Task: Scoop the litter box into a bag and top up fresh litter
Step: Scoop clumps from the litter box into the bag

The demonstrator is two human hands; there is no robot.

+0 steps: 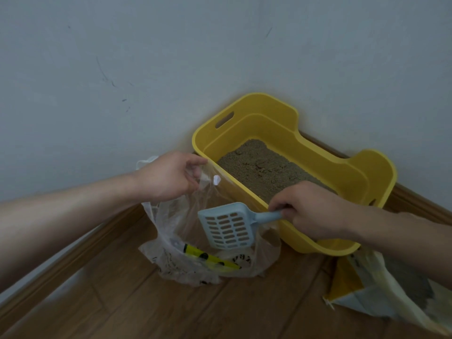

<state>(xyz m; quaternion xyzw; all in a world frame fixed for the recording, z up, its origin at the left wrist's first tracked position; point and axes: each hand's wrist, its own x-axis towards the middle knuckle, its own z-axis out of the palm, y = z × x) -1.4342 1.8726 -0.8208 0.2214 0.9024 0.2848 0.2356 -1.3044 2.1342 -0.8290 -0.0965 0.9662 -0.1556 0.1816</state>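
A yellow litter box (347, 165) stands in the room's corner, with grey-brown litter (266, 170) covering its floor. In front of it on the wooden floor sits a clear plastic bag (171, 241) holding a yellow and black wrapper. My left hand (168, 177) pinches the bag's upper edge and holds it up beside the box's left corner. My right hand (310, 211) grips the handle of a pale blue slotted scoop (227, 228). The scoop's head hangs tilted inside the bag's mouth, and its slots look empty.
A white and yellow sack (381, 287) lies on the floor at the lower right, next to the box's near corner. Pale walls meet behind the box, with wooden skirting (73, 255) along their base. Wooden floor (195, 309) spreads in front.
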